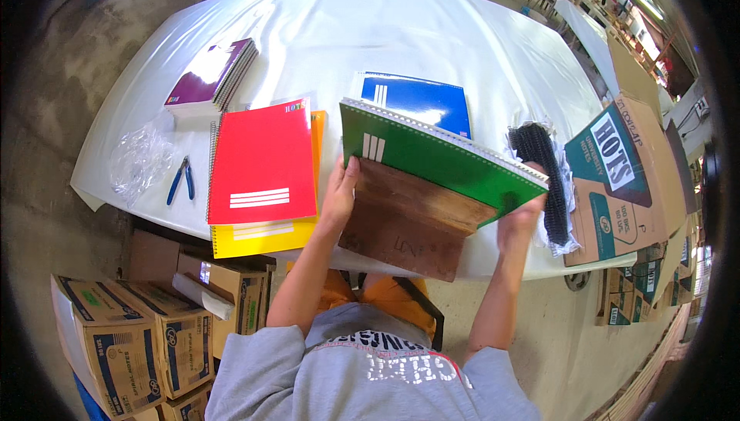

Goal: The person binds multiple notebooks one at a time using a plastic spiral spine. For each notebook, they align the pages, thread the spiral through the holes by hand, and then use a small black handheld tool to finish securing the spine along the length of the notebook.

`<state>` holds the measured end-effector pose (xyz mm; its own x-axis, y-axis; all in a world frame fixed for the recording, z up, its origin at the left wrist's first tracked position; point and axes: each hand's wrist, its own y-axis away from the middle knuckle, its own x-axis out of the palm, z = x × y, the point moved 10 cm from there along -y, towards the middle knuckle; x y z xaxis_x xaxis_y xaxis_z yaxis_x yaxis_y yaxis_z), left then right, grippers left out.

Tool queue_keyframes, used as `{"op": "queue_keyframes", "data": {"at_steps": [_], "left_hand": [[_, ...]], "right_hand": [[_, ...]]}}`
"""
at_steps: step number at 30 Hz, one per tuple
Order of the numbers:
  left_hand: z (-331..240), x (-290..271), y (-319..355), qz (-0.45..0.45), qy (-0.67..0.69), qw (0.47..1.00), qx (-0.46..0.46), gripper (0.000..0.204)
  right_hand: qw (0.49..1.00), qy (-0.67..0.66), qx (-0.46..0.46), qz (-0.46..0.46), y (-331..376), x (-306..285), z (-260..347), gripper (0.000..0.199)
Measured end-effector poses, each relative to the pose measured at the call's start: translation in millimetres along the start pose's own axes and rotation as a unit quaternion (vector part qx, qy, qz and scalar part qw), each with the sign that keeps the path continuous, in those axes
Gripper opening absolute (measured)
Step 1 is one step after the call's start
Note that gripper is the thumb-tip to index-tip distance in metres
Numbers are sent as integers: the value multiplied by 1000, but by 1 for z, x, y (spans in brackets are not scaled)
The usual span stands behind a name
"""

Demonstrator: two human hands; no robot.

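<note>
Head view: from the wearer's head, tilted steeply down and forward past the grey shirt (378, 394).
Lens: upright wide fisheye, dark round rim at the sides.
Table (324, 43): near edge crosses below mid-picture; far edge bows close to the top.
Hands (338, 194): close by, just inside the near edge.

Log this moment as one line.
left grip: green-covered rectangular notebook, left side | right grip: same notebook, right end | nearby: brown angled wooden stand, blue rectangular notebook

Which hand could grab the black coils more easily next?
Probably the right hand: it holds the right end of the green notebook, close beside the black coils. The left hand grips the opposite end, farther away.
</note>
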<state>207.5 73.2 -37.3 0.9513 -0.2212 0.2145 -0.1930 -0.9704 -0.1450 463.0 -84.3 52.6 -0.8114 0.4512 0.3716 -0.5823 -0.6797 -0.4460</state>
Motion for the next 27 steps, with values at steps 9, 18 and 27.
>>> {"op": "queue_keyframes", "data": {"at_steps": [9, 18, 27], "left_hand": [[-1, -4, 10, 11, -175, 984, 29, 65], [-103, 36, -36, -15, -44, 996, 78, 43], [-98, 23, -9, -44, 5, 986, 162, 33]], "right_hand": [[977, 185, -104, -33, -3, -13, 30, 37], [972, 232, 9, -25, 4, 3, 6, 38], [979, 200, 22, -13, 20, 0, -12, 33]]}}
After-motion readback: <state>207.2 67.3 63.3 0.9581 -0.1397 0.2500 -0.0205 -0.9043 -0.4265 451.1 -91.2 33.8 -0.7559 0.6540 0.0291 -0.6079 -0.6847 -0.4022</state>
